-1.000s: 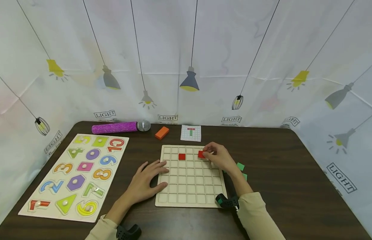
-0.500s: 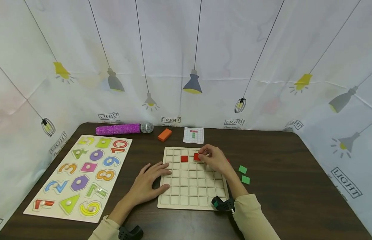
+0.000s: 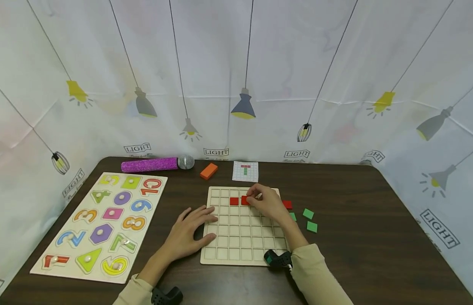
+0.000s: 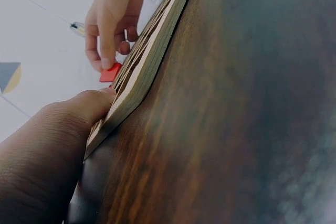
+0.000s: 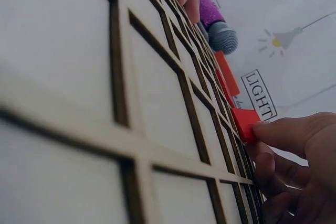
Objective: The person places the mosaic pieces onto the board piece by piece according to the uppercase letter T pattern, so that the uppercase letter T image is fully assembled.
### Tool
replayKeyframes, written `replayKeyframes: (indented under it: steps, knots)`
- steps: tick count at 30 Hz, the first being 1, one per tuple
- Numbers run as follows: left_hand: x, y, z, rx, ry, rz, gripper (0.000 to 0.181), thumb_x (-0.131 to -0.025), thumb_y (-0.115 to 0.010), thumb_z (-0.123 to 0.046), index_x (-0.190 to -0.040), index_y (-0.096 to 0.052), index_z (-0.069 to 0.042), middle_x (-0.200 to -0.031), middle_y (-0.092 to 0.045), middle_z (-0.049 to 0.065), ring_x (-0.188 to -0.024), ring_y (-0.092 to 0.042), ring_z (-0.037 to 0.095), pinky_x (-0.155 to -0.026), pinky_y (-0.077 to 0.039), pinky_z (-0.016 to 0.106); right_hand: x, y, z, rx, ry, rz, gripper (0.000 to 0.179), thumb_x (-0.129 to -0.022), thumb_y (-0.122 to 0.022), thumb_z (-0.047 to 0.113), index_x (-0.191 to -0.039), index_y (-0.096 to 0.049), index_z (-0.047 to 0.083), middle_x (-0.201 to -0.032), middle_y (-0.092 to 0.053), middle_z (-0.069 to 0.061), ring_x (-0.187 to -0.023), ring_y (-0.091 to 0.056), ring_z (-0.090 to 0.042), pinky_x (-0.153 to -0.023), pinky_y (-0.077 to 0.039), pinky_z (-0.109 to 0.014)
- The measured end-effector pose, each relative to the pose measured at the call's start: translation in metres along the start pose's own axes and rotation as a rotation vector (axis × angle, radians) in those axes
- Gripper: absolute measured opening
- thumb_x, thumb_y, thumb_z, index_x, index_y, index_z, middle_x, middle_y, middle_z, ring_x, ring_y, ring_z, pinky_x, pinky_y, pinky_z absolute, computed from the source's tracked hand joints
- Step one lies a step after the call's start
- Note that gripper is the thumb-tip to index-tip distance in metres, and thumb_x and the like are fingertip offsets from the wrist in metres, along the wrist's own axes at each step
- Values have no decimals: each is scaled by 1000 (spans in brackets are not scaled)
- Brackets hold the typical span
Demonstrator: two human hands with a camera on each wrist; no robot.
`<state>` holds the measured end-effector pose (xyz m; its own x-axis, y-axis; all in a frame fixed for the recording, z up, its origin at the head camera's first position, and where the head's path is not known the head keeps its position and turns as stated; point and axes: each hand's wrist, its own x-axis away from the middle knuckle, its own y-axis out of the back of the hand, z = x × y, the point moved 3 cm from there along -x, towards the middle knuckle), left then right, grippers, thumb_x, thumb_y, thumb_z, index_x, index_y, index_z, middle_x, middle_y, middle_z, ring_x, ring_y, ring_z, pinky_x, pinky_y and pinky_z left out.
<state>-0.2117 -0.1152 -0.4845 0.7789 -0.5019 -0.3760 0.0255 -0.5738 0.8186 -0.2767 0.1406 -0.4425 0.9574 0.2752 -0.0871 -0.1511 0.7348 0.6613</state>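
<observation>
Centre of the head view: the right hand (image 3: 267, 204) pinched a red tile (image 3: 244, 200) over the upper part of a gridded wooden board (image 3: 234, 242), just right of a second red tile (image 3: 234, 201); the left hand (image 3: 192, 228) lay at the board's left edge, fingers extended, gripping nothing. Only this view included the gridded card (image 3: 245, 171) at upper centre and the green tiles (image 3: 308, 214) right of the board. The left wrist view gave the board nearly edge-on, revealing its thickness (from above it appeared almost flat). The right wrist view showed the right thumb on the pinched tile, with an orange block (image 5: 227, 73) and a microphone (image 5: 223, 38) beyond. The right hand covered several upper cells; the left hand was cut off at the right wrist view's top edge. Whether the pinched tile touched the grid could not be told.
</observation>
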Motion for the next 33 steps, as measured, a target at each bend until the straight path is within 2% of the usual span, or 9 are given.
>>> replayKeyframes:
  steps: [5,12,17,25,29,33]
  knots:
    - [0,0,1,-1,0,4,40,-87,-61,-49,-122,-61,-30,-143,-49,-5,-138,-39,22,-112,-22,57,-1,-2,2,53,-24,-2,12,-89,-65,17,-99,-66,11,-88,-65,-3,-76,-56,-15,-67,-47,-26]
    - [1,-1,2,3,-16,-22,40,-86,-63,-48,-121,-61,-29,-142,-50,-4,-136,-41,24,-111,-23,59,-1,-5,4,127,-31,13,15,-89,-65,16,-101,-71,11,-89,-64,0,-76,-54,-13,-68,-45,-27]
    - [1,-2,1,1,-20,-16,40,-86,-64,-48,-121,-61,-28,-142,-49,-4,-136,-41,25,-110,-24,59,0,-5,4,150,-25,1,14,-88,-65,14,-101,-71,11,-89,-64,0,-77,-54,-12,-68,-46,-27]
    - [0,0,1,-2,-10,-20,40,-86,-64,-47,-121,-61,-29,-143,-49,-4,-137,-40,23,-111,-23,59,1,-3,5,135,26,17,15,-89,-63,13,-103,-69,10,-89,-64,-1,-78,-55,-13,-68,-46,-27]
    - [0,0,1,-1,-13,-13,40,-86,-64,-47,-122,-61,-29,-143,-49,-4,-137,-40,23,-111,-23,59,3,3,4,78,13,48,17,-92,-60,15,-106,-67,9,-94,-65,-3,-78,-57,-13,-68,-48,-27]
    - [0,0,-1,8,-14,-13,40,-86,-64,-47,-121,-61,-28,-142,-49,-3,-137,-40,24,-111,-23,59,6,14,-3,67,-7,55,19,-94,-58,19,-109,-65,9,-96,-64,-4,-74,-57,-14,-64,-48,-27]
